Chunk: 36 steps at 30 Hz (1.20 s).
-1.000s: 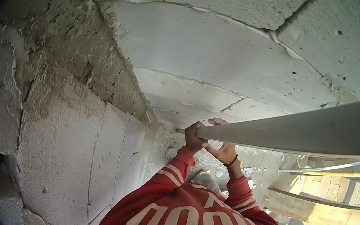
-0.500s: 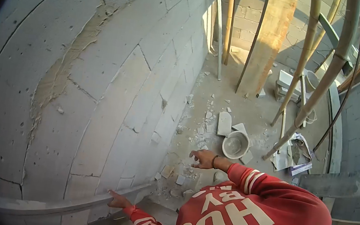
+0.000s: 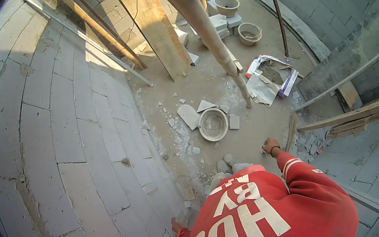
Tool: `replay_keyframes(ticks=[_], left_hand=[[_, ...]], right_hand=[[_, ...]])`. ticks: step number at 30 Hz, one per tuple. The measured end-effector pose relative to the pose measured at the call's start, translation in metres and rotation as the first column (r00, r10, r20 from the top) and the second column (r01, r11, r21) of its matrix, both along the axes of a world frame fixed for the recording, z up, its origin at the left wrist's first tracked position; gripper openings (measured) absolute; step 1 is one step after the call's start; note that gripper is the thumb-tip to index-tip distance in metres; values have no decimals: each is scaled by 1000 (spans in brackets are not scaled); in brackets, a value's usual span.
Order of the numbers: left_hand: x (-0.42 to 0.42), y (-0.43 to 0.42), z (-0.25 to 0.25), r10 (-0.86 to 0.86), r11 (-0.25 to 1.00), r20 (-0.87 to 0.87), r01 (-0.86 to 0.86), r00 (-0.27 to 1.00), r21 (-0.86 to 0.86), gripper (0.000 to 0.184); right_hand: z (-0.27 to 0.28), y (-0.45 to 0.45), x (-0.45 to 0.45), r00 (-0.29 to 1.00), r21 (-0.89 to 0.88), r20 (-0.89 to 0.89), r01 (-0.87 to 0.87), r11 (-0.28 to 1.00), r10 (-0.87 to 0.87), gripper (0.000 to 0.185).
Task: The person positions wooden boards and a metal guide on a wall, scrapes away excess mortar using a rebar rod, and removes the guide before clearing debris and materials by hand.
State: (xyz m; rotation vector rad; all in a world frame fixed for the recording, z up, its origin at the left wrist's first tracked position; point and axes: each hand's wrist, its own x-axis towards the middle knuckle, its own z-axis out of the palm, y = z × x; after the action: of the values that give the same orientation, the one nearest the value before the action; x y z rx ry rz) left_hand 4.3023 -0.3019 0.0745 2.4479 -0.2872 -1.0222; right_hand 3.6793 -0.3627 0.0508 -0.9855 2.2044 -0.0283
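My left hand is low beside the grey block wall, partly hidden by my red sleeve. Its visible fingers are stretched toward the wall and hold nothing I can see; whether they touch it I cannot tell. Out to the right, my right hand hangs over the floor, a dark band at its wrist. The fingers are loosely bent, a little apart, with nothing between them. Nearest to it on the floor are a round, pale basin and a torn bag of grey powder.
A thick bamboo pole slants down to the floor ahead. Beyond it lean a wide wooden board and a thinner pole. Two buckets, one of them a white bucket, stand at the back. Broken block pieces litter the floor along the wall.
The view has swung to the right. My left hand has left the wall's ledge, and my right hand has moved from above the rubble near the basin out to the right.
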Motion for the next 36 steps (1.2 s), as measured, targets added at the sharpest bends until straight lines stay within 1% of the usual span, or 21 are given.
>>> replay_keyframes(ticks=[1,3,4,5,6,7,9,11,13,14,16,17,20,22,24,27,28,30,32,34,36], left_hand=[[-19,-27,-8,-151,988,-77,148,985,-51,51],[-64,-95,-11,-425,894,-174,381,888,-236,51],[-100,-139,14,-541,820,-194,460,819,-341,50],[-144,-173,43,-598,793,-366,463,713,-396,60],[-175,-206,49,-679,732,-396,526,619,-433,62],[-216,-234,87,-799,602,-349,653,491,-459,67],[-303,-279,163,-901,432,-220,713,375,-552,71],[-366,-316,205,-947,291,-124,631,295,-720,79],[-427,-342,244,-941,207,-13,545,338,-813,84],[-456,-356,257,-943,195,-1,551,332,-811,84],[-504,-378,270,-865,139,153,520,478,-843,88],[-520,-389,264,-860,134,162,522,484,-843,88],[-574,-422,237,-798,102,134,350,588,-931,75],[-593,-425,227,-720,43,128,228,682,-973,56],[-602,-423,227,-585,-47,273,304,764,-951,42],[-602,-417,233,-537,58,242,322,808,-945,44],[-605,-420,230,-496,54,256,323,830,-945,45],[-607,-427,222,-447,64,256,316,857,-946,45],[-601,-429,215,-405,81,301,362,863,-928,48],[-604,-426,210,-348,146,295,362,890,-921,48],[-601,-428,199,-212,208,389,431,896,-878,52]], right_hand=[[-9,14,-3,999,1,3,33,999,-33,27],[-26,47,8,932,43,72,352,935,-355,20],[-26,61,16,920,54,64,384,922,-387,20],[-26,69,25,829,51,176,530,846,-530,21],[-24,77,36,704,64,290,662,747,-649,21],[-18,83,46,682,69,290,685,725,-672,21],[-6,89,59,714,3,297,664,748,-634,18],[-16,98,61,703,27,297,671,741,-647,22],[-23,102,58,735,-81,147,676,732,-662,23],[-21,102,52,680,-17,181,725,689,-711,25],[-27,105,39,588,-36,200,804,594,-784,22],[-43,109,32,549,-38,216,831,555,-808,23],[-78,112,2,489,-53,191,871,488,-851,26],[-101,116,-29,495,-8,159,866,500,-855,27],[-112,117,-80,470,92,99,874,478,-877,27],[-123,123,-174,560,66,151,816,574,-814,27],[-119,114,-211,672,24,125,733,679,-730,19],[-52,68,-299,382,77,319,901,426,-867,8],[-75,47,-383,374,25,421,906,423,-826,3],[-89,19,-465,440,-117,447,892,436,-779,6],[-71,-23,-533,669,-345,184,730,590,-721,8]])
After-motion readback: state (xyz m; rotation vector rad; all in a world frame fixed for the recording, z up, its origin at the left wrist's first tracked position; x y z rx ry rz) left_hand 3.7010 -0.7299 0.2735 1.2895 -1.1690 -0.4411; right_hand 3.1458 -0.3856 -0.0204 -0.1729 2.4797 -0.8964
